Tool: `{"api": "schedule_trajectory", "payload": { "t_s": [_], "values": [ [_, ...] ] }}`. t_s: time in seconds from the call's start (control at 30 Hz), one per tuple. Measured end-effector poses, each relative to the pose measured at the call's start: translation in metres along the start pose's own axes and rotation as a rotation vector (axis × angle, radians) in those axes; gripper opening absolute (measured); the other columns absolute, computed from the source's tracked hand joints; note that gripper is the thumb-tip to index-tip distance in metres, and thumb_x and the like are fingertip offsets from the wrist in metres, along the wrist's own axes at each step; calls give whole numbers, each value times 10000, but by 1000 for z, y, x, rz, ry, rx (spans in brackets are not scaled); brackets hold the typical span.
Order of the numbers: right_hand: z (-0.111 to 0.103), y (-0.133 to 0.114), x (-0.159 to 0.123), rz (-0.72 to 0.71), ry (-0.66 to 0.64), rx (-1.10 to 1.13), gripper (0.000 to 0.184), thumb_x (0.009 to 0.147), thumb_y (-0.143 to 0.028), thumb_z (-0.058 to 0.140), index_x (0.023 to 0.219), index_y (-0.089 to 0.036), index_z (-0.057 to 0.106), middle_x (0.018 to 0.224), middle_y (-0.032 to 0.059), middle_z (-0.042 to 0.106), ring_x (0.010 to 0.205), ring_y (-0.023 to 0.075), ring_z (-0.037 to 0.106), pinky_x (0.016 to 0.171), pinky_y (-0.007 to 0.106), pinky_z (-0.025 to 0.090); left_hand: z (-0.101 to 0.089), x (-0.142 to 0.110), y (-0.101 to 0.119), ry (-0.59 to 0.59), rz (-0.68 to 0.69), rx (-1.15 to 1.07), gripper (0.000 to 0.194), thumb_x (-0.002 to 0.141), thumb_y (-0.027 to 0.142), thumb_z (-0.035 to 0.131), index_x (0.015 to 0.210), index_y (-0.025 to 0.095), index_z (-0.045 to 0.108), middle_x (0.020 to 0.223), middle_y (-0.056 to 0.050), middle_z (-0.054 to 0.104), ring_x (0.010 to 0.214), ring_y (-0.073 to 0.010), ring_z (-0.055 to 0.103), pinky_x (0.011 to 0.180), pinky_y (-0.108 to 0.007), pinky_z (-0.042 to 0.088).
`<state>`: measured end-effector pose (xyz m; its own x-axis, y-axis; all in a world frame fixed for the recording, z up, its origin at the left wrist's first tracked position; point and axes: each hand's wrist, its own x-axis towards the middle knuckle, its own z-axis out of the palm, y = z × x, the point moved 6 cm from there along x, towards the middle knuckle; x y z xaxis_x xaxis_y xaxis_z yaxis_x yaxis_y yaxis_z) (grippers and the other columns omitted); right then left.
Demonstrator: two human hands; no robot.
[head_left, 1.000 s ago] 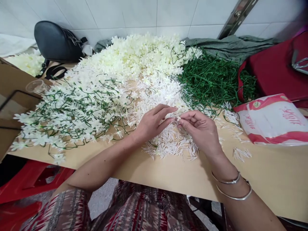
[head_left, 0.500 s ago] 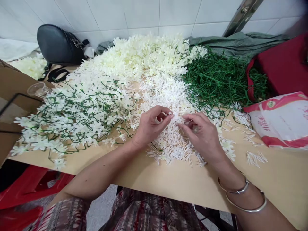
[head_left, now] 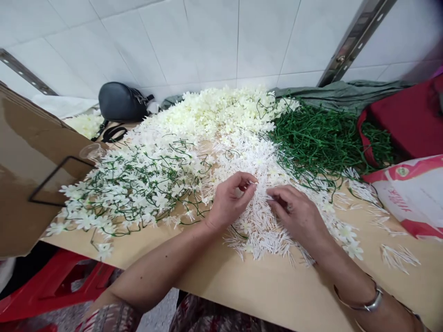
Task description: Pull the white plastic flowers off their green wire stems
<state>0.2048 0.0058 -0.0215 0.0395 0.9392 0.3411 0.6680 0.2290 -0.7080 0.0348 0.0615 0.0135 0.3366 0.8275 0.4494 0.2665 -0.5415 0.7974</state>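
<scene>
My left hand (head_left: pixel 232 198) is closed in a pinch above the white pile, thumb against forefinger. Something small and pale seems to be at its fingertips, but it blends into the white behind. Just to the right, my right hand (head_left: pixel 296 211) has thumb and forefinger drawn together; what lies between them I cannot make out. The fingertips of the two hands are a short gap apart. Beneath them lies a heap of thin white artificial stamens (head_left: pixel 266 237). White artificial flowers on green stems (head_left: pixel 138 186) spread to the left, and loose cream petals (head_left: pixel 221 110) are piled behind.
Green plastic stems (head_left: pixel 318 138) are heaped at the back right, beside a dark red bag (head_left: pixel 408 120) and a white-and-pink packet (head_left: pixel 411 196). A cardboard box (head_left: pixel 38 170) stands left, a black bag (head_left: pixel 121 101) by the wall. Stray stamens (head_left: pixel 399 257) lie on the table (head_left: pixel 221 276).
My fingertips were close together over a small white piece; the hands have since parted slightly, the left staying pinched. The view has tilted up, showing more wall and box.
</scene>
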Motion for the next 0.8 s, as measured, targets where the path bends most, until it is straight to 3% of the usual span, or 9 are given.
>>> {"api": "schedule_trajectory", "payload": {
  "t_s": [0.1, 0.23, 0.43, 0.8],
  "values": [
    [3, -2, 0, -55, -19, 6, 114, 966, -235, 585, 912, -243, 684, 938, 37, 722, 876, 218, 683, 814, 391, 493, 5, -3, 2, -34, 50, 22, 99, 950, 202, 623, 1006, 196, 705, 908, -37, 759, 752, -112, 673, 736, -230, 552],
    [-7, -1, -1, -46, 99, 108, 80, 949, -211, 612, 912, -245, 674, 965, 36, 696, 858, 182, 673, 759, 326, 514, 9, -7, -1, -94, 73, 39, 107, 955, 225, 632, 998, 198, 727, 886, -41, 768, 767, -124, 691, 755, -236, 564],
    [-7, -4, -3, -55, 72, 181, 107, 939, -183, 621, 868, -255, 657, 938, 34, 677, 853, 174, 672, 704, 282, 518, 5, -7, -6, -91, 45, 46, 111, 942, 221, 634, 988, 183, 728, 871, -44, 770, 709, -108, 669, 707, -217, 547],
    [-10, -13, -3, 7, 117, 200, 190, 922, -302, 715, 766, -240, 627, 817, 7, 653, 733, 156, 618, 681, 293, 483, 4, -4, -9, -129, -50, 16, 181, 951, 337, 667, 926, 167, 725, 790, -41, 741, 657, -101, 630, 628, -211, 489]
  ]
}}
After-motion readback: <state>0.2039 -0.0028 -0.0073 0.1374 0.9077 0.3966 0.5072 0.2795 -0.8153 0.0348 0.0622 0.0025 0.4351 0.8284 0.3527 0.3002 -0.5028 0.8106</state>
